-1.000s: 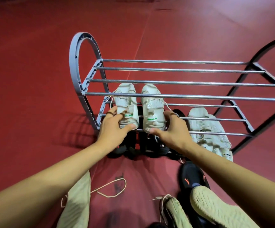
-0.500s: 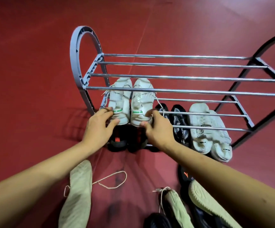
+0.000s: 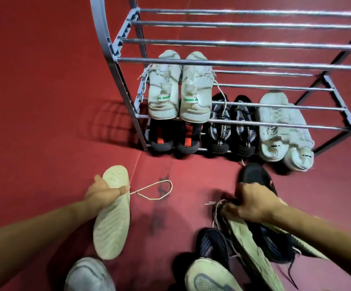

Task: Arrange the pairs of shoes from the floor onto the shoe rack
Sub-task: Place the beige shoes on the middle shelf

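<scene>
Head view: the left hand [image 3: 104,193] has its fingers [image 3: 122,189] wrapped across an upturned pale-soled shoe [image 3: 112,215] on the floor, whose loose lace [image 3: 155,190] trails just beyond the fingertips. The right hand [image 3: 256,203] is closed on its mate [image 3: 248,238] amid a dark shoe pile. That lace could snag the shoe rack [image 3: 233,64] bars, and lifting the mate may drag neighbouring shoes along.

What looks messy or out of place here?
The white pair at the bottom right of the rack sits crooked, one shoe overlapping the other and poking out past the front. A loose lace trails on the floor, and the shoe under the left hand lies sole up.
</scene>
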